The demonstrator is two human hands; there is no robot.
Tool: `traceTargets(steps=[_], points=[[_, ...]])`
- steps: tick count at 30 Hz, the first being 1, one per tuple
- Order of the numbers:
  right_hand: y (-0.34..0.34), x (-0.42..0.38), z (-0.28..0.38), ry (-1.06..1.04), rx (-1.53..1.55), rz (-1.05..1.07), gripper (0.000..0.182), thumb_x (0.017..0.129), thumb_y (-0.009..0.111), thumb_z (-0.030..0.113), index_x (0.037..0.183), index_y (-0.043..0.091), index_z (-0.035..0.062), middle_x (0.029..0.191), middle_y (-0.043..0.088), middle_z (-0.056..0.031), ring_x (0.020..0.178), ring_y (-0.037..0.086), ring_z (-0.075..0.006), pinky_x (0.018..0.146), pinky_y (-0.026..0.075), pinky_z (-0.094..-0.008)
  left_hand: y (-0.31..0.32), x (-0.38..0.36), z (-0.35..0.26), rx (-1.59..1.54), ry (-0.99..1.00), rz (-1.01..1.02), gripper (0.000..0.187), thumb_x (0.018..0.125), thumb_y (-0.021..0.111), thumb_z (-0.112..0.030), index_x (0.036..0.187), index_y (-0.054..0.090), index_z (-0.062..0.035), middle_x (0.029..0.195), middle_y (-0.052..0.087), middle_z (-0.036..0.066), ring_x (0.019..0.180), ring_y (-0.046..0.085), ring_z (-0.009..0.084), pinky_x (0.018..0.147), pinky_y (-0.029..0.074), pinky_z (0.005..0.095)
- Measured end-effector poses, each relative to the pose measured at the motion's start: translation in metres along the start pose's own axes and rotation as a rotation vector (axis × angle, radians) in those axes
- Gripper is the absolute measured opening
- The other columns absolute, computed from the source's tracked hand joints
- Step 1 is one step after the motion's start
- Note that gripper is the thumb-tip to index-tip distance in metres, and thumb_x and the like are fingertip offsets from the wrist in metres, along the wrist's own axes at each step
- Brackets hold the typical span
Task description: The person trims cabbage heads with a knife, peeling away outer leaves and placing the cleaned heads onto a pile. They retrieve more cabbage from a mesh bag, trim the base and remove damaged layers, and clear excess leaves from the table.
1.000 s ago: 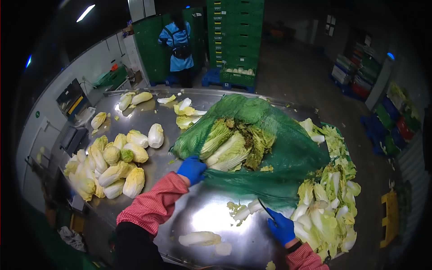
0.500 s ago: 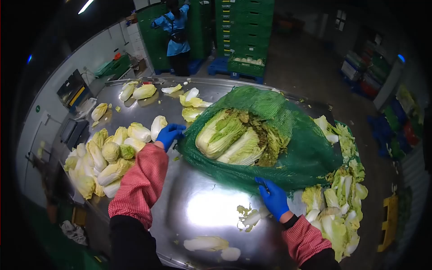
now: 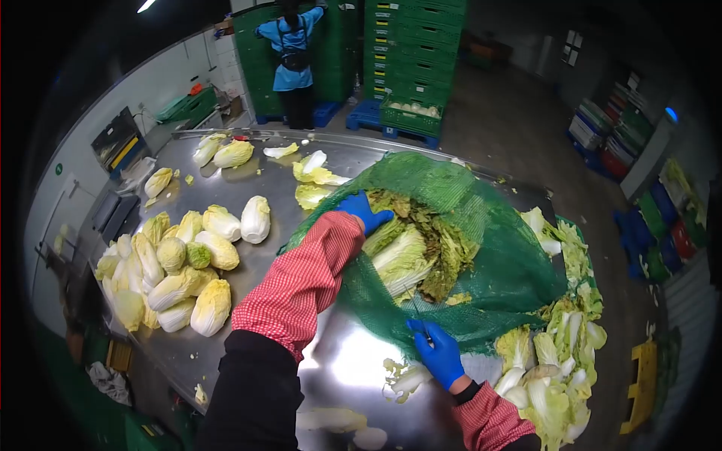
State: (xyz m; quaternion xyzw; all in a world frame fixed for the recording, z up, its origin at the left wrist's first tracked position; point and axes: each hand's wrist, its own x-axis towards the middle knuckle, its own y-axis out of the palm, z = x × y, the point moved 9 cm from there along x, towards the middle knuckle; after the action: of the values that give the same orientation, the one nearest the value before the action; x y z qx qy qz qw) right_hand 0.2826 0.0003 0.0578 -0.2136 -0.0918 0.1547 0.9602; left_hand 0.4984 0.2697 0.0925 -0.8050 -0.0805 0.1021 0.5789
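Observation:
A green mesh bag (image 3: 519,263) lies on the metal table with its mouth towards me. Inside are napa cabbages (image 3: 402,259) with some browned, wilted outer leaves (image 3: 444,270). My left hand (image 3: 365,212) reaches into the mouth, its fingers curved over the cabbage at the left, which my hand and sleeve partly cover. At the bag's near edge, my right hand (image 3: 438,353) is closed around a thin dark tool that looks like a small knife (image 3: 430,340). Its blade is hard to make out against the mesh.
Trimmed napa cabbages (image 3: 177,286) are heaped on the table (image 3: 248,165) at left. Loose leaves (image 3: 553,376) pile up at right, and scraps (image 3: 331,419) lie near me. Beyond the table, a person in blue (image 3: 293,49) stands by stacked green crates (image 3: 414,52).
My left hand has moved right from the bag's edge onto a cabbage inside. My right hand has shifted slightly left and down. The bag's near edge has moved, covering more of the cabbages.

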Motion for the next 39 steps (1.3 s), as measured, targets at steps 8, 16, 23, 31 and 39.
traceTargets(steps=[8, 16, 23, 31, 39], points=[[-0.011, -0.043, -0.052, 0.275, 0.122, -0.025, 0.024, 0.092, 0.057, 0.014, 0.114, 0.065, 0.0101, 0.105, 0.070, -0.0052, 0.080, 0.064, -0.0121, 0.071, 0.050, -0.0251, 0.006, 0.032, 0.010, -0.160, -0.042, 0.152, 0.127, 0.056, 0.065, -0.083, 0.141, 0.034, 0.0061, 0.140, 0.043, 0.028, 0.129, 0.045, 0.0367, 0.107, 0.038, 0.0402], [-0.022, -0.028, -0.041, 0.355, 0.449, -0.199, 0.026, 0.098, 0.054, 0.023, 0.117, 0.064, 0.0079, 0.074, 0.058, 0.0020, 0.053, 0.047, -0.0039, 0.044, 0.042, -0.0209, -0.053, -0.121, -0.067, -0.458, 0.447, -0.194, 0.104, 0.061, 0.073, -0.067, 0.140, 0.043, -0.0058, 0.107, 0.063, 0.020, 0.102, 0.060, 0.0365, 0.091, 0.046, 0.0427], [-0.062, -0.040, -0.032, 0.221, 0.671, -0.340, 0.030, 0.100, 0.048, 0.025, 0.117, 0.060, 0.0032, 0.065, 0.051, 0.0011, 0.047, 0.044, -0.0053, 0.040, 0.039, -0.0206, 0.015, -0.314, -0.020, -0.279, 0.675, -0.139, 0.059, 0.075, 0.074, -0.041, 0.122, 0.060, -0.0100, 0.083, 0.061, 0.010, 0.082, 0.058, 0.0304, 0.082, 0.046, 0.0375], [-0.004, -0.120, -0.029, 0.470, 0.659, -0.076, 0.027, 0.099, 0.051, 0.029, 0.114, 0.064, 0.0094, 0.061, 0.048, 0.0042, 0.046, 0.043, -0.0023, 0.040, 0.040, -0.0188, 0.033, -0.283, 0.082, -0.865, -0.200, -0.253, 0.099, 0.067, 0.083, -0.045, 0.141, 0.035, 0.0019, 0.130, 0.050, 0.023, 0.121, 0.050, 0.0319, 0.100, 0.041, 0.0396], [-0.019, -0.186, -0.035, 0.518, 0.607, -0.079, 0.025, 0.099, 0.052, 0.028, 0.113, 0.064, 0.0105, 0.063, 0.049, 0.0041, 0.048, 0.045, -0.0028, 0.041, 0.041, -0.0198, 0.071, -0.266, 0.052, -0.682, -0.722, -0.329, 0.137, 0.050, 0.091, -0.038, 0.150, 0.002, -0.0093, 0.138, 0.041, 0.031, 0.123, 0.048, 0.0426, 0.101, 0.042, 0.0445]])
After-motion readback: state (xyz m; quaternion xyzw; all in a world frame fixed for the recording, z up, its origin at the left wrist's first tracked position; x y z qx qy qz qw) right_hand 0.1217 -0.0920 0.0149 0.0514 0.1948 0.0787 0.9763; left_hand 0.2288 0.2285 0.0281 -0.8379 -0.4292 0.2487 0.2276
